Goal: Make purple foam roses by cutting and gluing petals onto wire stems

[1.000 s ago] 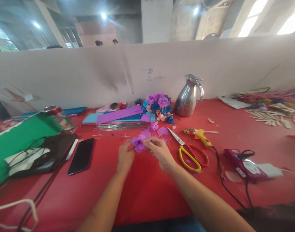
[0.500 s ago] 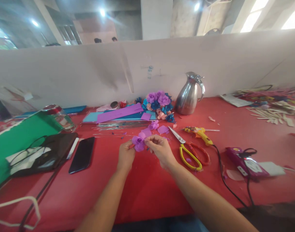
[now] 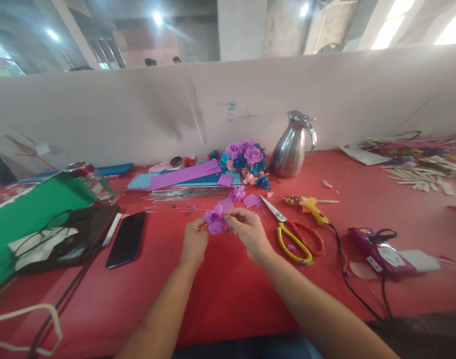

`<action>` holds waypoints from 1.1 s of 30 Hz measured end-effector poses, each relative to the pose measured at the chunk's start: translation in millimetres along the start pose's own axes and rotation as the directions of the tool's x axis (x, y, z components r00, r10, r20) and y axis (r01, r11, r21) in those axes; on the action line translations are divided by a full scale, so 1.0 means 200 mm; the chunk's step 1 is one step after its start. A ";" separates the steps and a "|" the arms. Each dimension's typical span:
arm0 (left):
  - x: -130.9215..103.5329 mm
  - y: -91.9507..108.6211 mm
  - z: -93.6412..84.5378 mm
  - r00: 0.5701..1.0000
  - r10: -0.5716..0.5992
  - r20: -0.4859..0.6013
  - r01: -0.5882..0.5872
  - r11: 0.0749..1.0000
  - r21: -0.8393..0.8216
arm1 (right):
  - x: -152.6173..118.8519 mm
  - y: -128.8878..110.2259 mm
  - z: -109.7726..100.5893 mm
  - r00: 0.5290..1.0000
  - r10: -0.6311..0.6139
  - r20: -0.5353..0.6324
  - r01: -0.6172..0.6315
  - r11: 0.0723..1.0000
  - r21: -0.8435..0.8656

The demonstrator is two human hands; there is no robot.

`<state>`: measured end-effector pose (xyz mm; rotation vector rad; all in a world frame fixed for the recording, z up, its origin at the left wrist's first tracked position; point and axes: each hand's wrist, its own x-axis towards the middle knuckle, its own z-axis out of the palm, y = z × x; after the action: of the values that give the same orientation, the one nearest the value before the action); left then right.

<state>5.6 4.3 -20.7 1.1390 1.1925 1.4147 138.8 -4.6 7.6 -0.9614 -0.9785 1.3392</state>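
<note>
- the left hand (image 3: 195, 242) is pinching the left edge of a purple paper flower (image 3: 215, 219), thumb and fingers clamped on its petals.
- the right hand (image 3: 248, 231) is gripping the same flower's right side, thumb and forefinger pressed together on a petal.
- the flower is sitting between both hands, over the red table (image 3: 220, 294), with its dark centre showing.
- a smaller purple flower (image 3: 237, 193) is lying just beyond the hands, and a loose petal (image 3: 252, 200) is resting beside it.
- scissors (image 3: 282, 220) are lying near the right hand, their yellow and red handles spreading apart toward the near side.
- a yellow glue gun (image 3: 315, 212) is resting past the scissors, its black cable (image 3: 342, 276) trailing toward the table's near edge.
- a purple paper strip (image 3: 186, 175) is lying across blue sheets (image 3: 140, 182), with thin wires (image 3: 175, 195) stretching in front.
- a cluster of purple, blue and peach flowers (image 3: 246, 160) is sitting beside a metal jug (image 3: 290, 152).
- a black phone (image 3: 126, 240) is lying left of the left hand.
</note>
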 end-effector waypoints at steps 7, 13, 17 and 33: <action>0.01 0.00 -0.01 1.000 -0.002 -0.026 0.003 0.998 0.064 | -0.01 0.00 0.00 1.000 -0.003 -0.001 0.003 0.998 0.070; 0.01 -0.01 -0.01 0.999 -0.008 -0.038 0.009 0.999 0.042 | -0.01 0.01 0.00 0.997 -0.003 0.079 -0.002 0.998 0.058; 0.01 -0.01 0.00 0.999 -0.002 -0.042 0.003 1.000 0.027 | -0.01 0.01 0.00 0.999 -0.003 0.045 0.000 0.999 0.052; 0.00 0.00 0.00 0.995 0.055 -0.079 -0.046 0.993 0.107 | -0.03 0.01 0.01 0.981 0.150 0.122 -0.137 0.985 -0.104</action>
<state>5.9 3.8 -21.2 1.2009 1.3176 1.4632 136.3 -10.2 6.5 -1.0439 -1.0970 1.5022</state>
